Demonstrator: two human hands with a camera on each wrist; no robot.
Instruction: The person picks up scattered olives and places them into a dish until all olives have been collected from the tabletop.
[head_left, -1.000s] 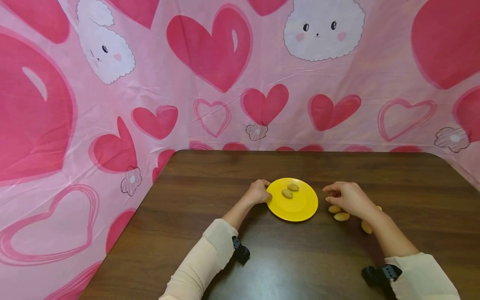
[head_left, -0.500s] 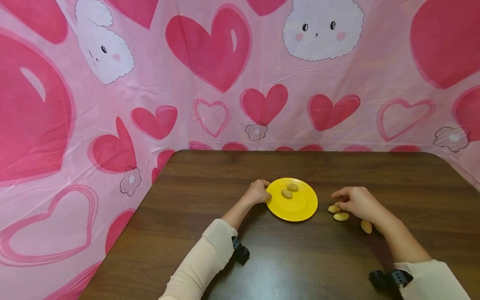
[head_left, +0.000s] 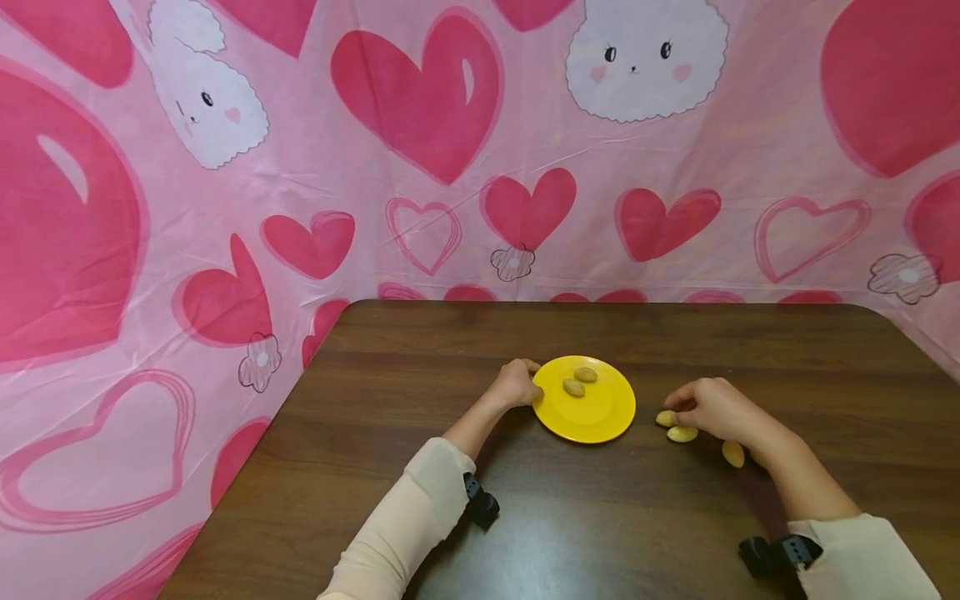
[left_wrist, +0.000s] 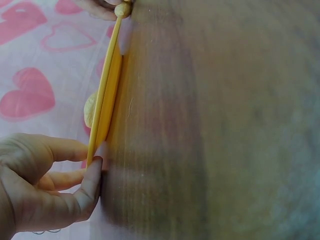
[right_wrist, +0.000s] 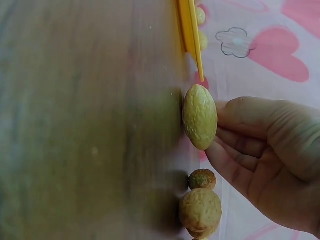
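Observation:
My left hand (head_left: 516,383) grips the left rim of a yellow plate (head_left: 592,423); the left wrist view shows the plate's edge (left_wrist: 106,90) between thumb and fingers. Two small tan ovals, like small potatoes (head_left: 574,387), lie on it. Right of the plate, my right hand (head_left: 718,408) has thumb and fingertips about another small potato (head_left: 665,418) on the table. A second wrinkled oval (head_left: 682,434) lies just in front of it and hides the fingertips in the right wrist view, where it is the large oval (right_wrist: 200,117).
Another small potato (head_left: 732,454) lies under the right wrist; further rounded ones (right_wrist: 200,210) show low in the right wrist view. The dark wooden table (head_left: 450,342) ends at a pink heart-print cloth (head_left: 540,125) behind and to the left.
My right hand has drawn back to the right, away from the plate, and come down onto the nearest small potato. The left hand and the plate stay in place.

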